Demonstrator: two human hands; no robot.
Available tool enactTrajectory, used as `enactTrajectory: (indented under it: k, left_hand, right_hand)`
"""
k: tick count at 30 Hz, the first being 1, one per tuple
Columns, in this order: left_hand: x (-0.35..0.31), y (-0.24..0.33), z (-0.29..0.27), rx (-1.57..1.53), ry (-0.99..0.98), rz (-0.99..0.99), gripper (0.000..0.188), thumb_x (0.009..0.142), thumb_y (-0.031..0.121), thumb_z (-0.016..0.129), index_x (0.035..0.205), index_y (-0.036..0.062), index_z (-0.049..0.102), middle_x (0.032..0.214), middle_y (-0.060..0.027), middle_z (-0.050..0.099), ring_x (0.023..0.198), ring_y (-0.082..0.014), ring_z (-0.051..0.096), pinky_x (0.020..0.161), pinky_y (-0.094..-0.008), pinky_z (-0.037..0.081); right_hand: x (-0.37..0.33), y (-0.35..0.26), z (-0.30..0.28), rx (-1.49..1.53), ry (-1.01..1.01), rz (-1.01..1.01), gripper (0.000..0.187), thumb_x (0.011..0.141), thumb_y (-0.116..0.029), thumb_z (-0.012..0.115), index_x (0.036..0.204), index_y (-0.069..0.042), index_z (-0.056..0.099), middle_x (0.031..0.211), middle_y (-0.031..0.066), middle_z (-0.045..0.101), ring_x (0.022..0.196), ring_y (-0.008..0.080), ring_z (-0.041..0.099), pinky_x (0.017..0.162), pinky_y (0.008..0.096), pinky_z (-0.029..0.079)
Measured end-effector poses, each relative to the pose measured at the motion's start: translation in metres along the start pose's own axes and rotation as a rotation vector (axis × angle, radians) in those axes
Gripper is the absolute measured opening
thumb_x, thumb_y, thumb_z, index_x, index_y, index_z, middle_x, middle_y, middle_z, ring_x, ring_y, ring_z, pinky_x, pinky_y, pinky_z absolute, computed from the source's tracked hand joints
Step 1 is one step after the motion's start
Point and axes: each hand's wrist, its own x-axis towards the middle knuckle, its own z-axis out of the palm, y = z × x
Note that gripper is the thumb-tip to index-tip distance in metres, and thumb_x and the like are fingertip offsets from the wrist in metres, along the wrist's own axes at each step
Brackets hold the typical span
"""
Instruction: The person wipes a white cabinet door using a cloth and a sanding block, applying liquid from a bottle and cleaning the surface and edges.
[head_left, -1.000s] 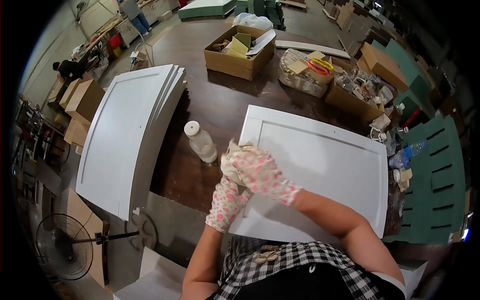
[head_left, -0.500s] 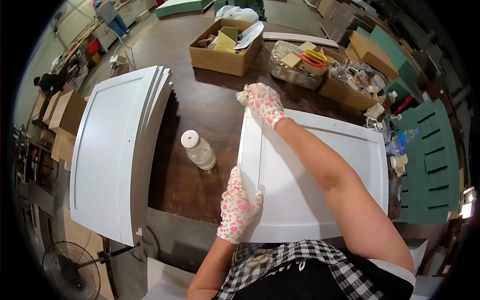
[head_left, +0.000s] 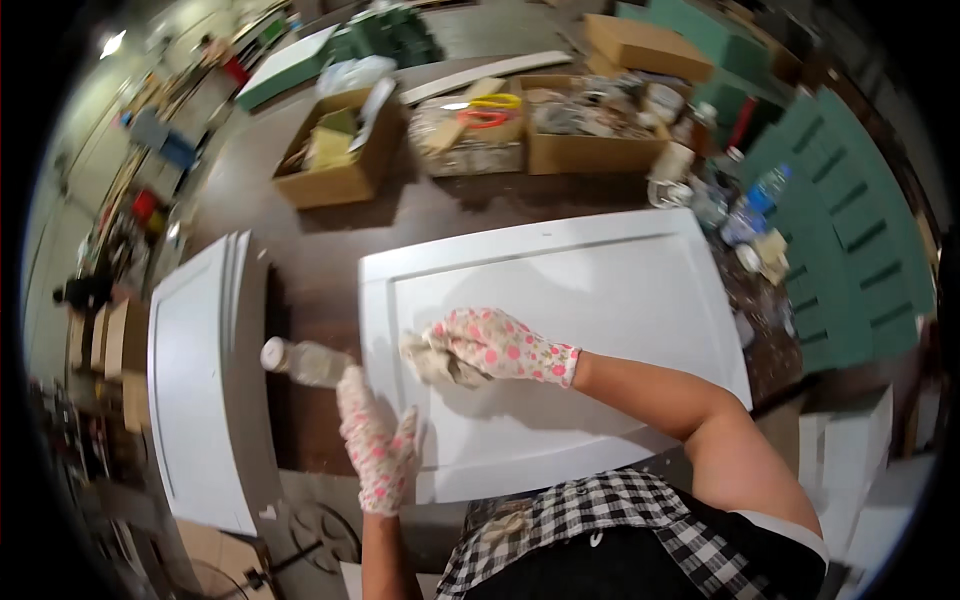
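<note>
A white cabinet door panel [head_left: 590, 300] with a raised frame lies flat on the brown table in front of me. My right hand [head_left: 500, 345], in a white glove with pink flowers, is closed around a crumpled beige rag [head_left: 445, 362] over the panel's recessed face, toward its left side. At the panel's left edge is my left hand [head_left: 378, 445], gloved the same way, with thumb and fingers stretched apart and nothing held. Beyond its fingertips a clear bottle with a white cap [head_left: 310, 361] stands on the table.
To the left leans a stack of similar white panels [head_left: 190, 385]. At the back are an open cardboard box [head_left: 340, 180], a plastic-wrapped bundle [head_left: 470, 150] topped by yellow and red rings, and another filled box [head_left: 590, 150]. Bottles [head_left: 755, 205] line the right, beside green slotted boards [head_left: 850, 240].
My right hand has come from the panel's far left corner nearer to me, onto its recessed face, with the rag. The view has turned; my left hand stays by the left edge.
</note>
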Motion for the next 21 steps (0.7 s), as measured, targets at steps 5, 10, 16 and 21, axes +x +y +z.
enactTrajectory:
  k: [5, 10, 16, 21]
  left_hand:
    - [0.033, 0.103, 0.03, -0.716, -0.094, 0.072, 0.097, 0.08, 0.024, 0.075, 0.152, 0.0051, 0.013, 0.153, -0.0154, 0.027, 0.138, -0.0255, 0.032, 0.11, -0.0396, 0.033]
    - [0.042, 0.147, 0.084, -1.066, -0.144, -0.144, 0.061, 0.081, 0.006, 0.067, 0.137, 0.0018, 0.044, 0.136, -0.0116, 0.049, 0.117, -0.0224, 0.052, 0.099, -0.035, 0.045]
    - [0.028, 0.163, 0.124, -0.811, -0.365, 0.034, 0.032, 0.08, -0.003, 0.061, 0.112, 0.003, 0.064, 0.111, -0.0097, 0.061, 0.111, -0.0251, 0.057, 0.095, -0.0361, 0.046]
    - [0.006, 0.19, 0.158, -0.495, -0.455, 0.307, 0.039, 0.074, -0.004, 0.057, 0.111, 0.0035, 0.065, 0.117, -0.0151, 0.06, 0.115, -0.0277, 0.057, 0.091, -0.0364, 0.049]
  right_hand:
    - [-0.049, -0.05, -0.028, -0.004, 0.178, -0.431, 0.032, 0.091, -0.018, 0.056, 0.118, 0.0, 0.055, 0.112, 0.0202, 0.058, 0.101, 0.032, 0.058, 0.088, 0.0405, 0.048]
    - [-0.114, -0.004, -0.112, 0.211, 0.197, -0.402, 0.042, 0.097, -0.025, 0.054, 0.131, -0.001, 0.051, 0.123, 0.0149, 0.059, 0.109, 0.0231, 0.057, 0.093, 0.0349, 0.049]
    - [-0.326, 0.063, -0.256, -0.509, 1.14, 0.346, 0.022, 0.094, -0.022, 0.056, 0.1, -0.005, 0.068, 0.084, 0.0069, 0.069, 0.078, 0.0152, 0.066, 0.072, 0.0313, 0.052]
    - [-0.386, 0.131, -0.207, -0.41, 0.929, 0.784, 0.027, 0.089, -0.031, 0.056, 0.088, -0.007, 0.069, 0.08, 0.0135, 0.068, 0.079, 0.0336, 0.065, 0.073, 0.0428, 0.051]
